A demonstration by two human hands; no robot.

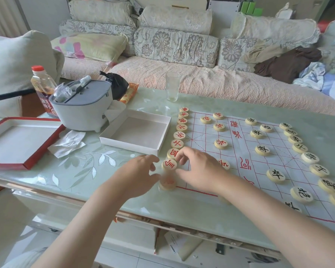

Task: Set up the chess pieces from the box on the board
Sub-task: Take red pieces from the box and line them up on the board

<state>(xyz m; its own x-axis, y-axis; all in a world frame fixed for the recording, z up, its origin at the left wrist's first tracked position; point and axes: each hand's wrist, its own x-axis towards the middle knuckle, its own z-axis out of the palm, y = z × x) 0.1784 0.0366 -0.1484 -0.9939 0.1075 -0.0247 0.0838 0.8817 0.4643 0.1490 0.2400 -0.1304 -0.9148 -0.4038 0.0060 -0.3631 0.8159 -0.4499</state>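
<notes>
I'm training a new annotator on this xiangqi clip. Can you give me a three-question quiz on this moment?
1. True or false: the white box beside the board still holds pieces.
2. Which colour of lettering marks the column of pieces nearest the box: A red, B black, C green?
3. Fill in: both hands meet at the ____ end of the red column.

Key
1. False: its inside shows bare.
2. A: the red column runs along the board's box-side edge; the black-lettered pieces line the opposite edge.
3. Near: the left hand and right hand flank the red piece there, above a blurred piece.
</notes>
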